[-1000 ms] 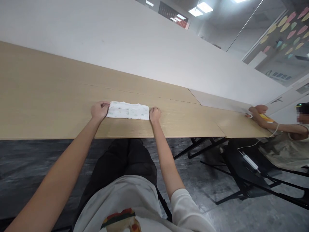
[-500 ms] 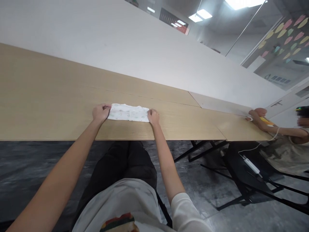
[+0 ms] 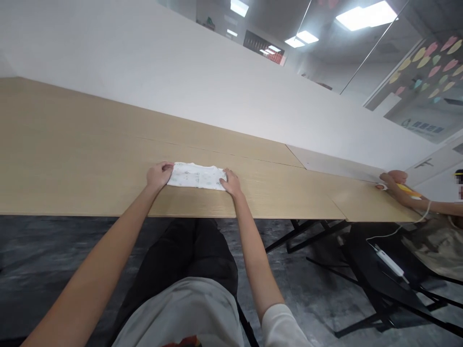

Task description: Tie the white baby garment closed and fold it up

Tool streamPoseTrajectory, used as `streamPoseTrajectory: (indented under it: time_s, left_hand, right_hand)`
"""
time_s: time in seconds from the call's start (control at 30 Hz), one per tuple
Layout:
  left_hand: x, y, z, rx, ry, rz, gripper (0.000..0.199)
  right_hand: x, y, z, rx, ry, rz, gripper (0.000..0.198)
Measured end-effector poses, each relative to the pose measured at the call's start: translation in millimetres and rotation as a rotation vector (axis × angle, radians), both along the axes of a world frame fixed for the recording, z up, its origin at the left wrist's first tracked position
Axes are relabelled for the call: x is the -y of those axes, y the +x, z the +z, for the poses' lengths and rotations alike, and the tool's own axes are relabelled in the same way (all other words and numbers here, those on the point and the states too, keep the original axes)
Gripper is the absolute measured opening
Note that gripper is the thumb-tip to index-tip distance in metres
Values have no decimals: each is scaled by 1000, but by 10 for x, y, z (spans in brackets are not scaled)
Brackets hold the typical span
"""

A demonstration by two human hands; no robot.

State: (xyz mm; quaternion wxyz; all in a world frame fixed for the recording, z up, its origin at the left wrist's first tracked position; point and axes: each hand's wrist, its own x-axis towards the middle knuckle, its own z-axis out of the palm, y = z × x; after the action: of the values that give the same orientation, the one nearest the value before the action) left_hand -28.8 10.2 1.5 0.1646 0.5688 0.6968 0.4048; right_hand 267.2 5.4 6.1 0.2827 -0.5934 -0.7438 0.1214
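Observation:
A folded white cloth (image 3: 197,176) with small printed figures lies as a flat, long strip on the wooden table. At its left end, my left hand (image 3: 159,175) has its fingers closed on the edge. My right hand (image 3: 232,183) grips the opposite end, with the thumb on top of the cloth and slightly apart from the index finger. The strip stretches straight between both hands. Whether it is a garment or a plain cloth cannot be made out. The fingers' undersides are hidden.
The light wooden table (image 3: 90,144) runs along a white partition (image 3: 181,82). Far right, another person's arm (image 3: 407,196) reaches over the table beside a baby doll (image 3: 398,177). A black chair (image 3: 376,260) holding a white power strip (image 3: 389,262) stands below.
The view has tilted and shifted a little. My right thumb now lies further apart from the index finger on the cloth. Both hands remain at the cloth's ends.

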Motion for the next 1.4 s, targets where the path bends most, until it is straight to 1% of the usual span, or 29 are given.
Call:
streamPoseTrajectory:
  time_s: [0.13,0.23,0.37,0.5,0.6,0.8,0.9,1.0,1.07,1.13,1.23,1.33,1.4]
  left_hand:
    - [-29,12,-28,-92,36,-172,53]
    - [-43,25,-42,-172,19,-232,58]
    - [-47,19,-51,-171,-5,-213,59]
    - [-28,1,-47,-76,-23,-169,57]
    - [-7,0,-33,-51,-34,-163,53]
    - [-14,40,1,-226,-65,-187,49]
    - [-54,52,67,-340,-84,-211,44]
    - [-97,46,259,-391,-129,-244,40]
    - [-112,42,478,-372,-118,-247,38]
    - [-112,46,756,-331,-54,-240,37]
    - [-92,56,1220,-265,88,-254,35]
    - [-53,53,1665,-217,295,-229,37]
    - [-23,41,1918,-200,441,-206,46]
  right_hand:
    - [-5,16,11,12,-25,13,50]
    - [-18,22,21,16,-47,12,50]
    - [-32,21,9,0,-27,0,46]
    - [-57,23,-33,-50,19,-45,38]
    - [-85,37,-56,-61,16,-97,33]
    - [-114,57,-69,15,-8,-114,30]
    - [-135,50,-31,31,-19,-126,25]
    - [-178,52,121,-60,-44,-95,16]
    - [-215,69,321,-209,-41,-64,11]
    - [-254,103,596,-395,-9,-14,7]
    - [-297,184,1099,-626,89,65,20]
    - [-279,286,1609,-709,212,160,33]
    - [-238,358,1906,-699,267,233,39]
